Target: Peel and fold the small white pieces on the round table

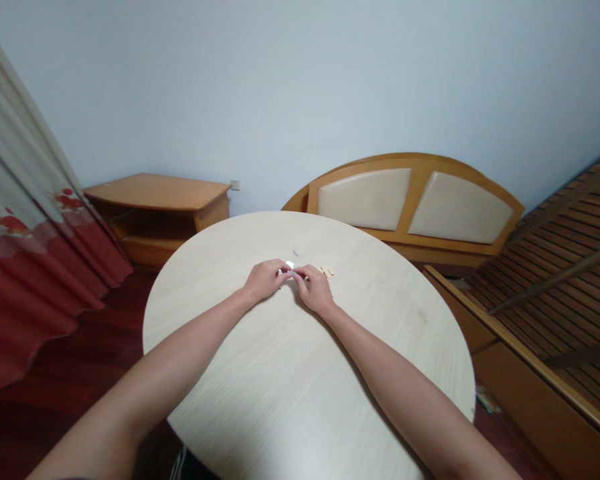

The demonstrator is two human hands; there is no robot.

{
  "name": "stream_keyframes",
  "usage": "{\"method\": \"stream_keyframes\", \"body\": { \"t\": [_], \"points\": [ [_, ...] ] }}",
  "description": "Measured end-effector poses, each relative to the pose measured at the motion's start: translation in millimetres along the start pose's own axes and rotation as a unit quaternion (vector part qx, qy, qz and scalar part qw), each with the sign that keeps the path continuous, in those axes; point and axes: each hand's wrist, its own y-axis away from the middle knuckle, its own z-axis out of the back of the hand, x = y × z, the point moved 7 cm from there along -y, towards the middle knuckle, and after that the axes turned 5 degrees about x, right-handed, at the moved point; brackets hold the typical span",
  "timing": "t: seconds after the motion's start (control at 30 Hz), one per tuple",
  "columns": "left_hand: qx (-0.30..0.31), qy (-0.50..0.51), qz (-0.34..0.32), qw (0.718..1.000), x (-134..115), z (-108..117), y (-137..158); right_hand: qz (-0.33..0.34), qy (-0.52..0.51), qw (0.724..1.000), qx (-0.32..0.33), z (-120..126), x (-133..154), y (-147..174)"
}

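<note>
My left hand (266, 279) and my right hand (313, 287) meet over the middle of a pale round table (290, 373). Both are closed, with thumbs and fingertips pinched together around something small and greyish that I cannot make out. A small white piece (290, 265) shows just behind the fingertips. Past it lies a thin grey strip (295, 253) on the tabletop. Beside my right hand are some small yellowish flat pieces (329, 272), partly hidden by the fingers.
Behind the table stand a wooden cabinet (163, 191) on the left and a padded wooden headboard (365, 199). A slatted bed frame (545, 287) is on the right. Red and white curtains (45, 267) hang at the left.
</note>
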Motion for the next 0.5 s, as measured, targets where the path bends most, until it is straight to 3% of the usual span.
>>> {"method": "stream_keyframes", "body": {
  "t": [0.5],
  "points": [
    [-0.010,0.000,0.000,1.000,2.0,-0.7,-0.3,-0.025,0.039,0.999,-0.014,4.0,-1.3,0.6]
  ]
}}
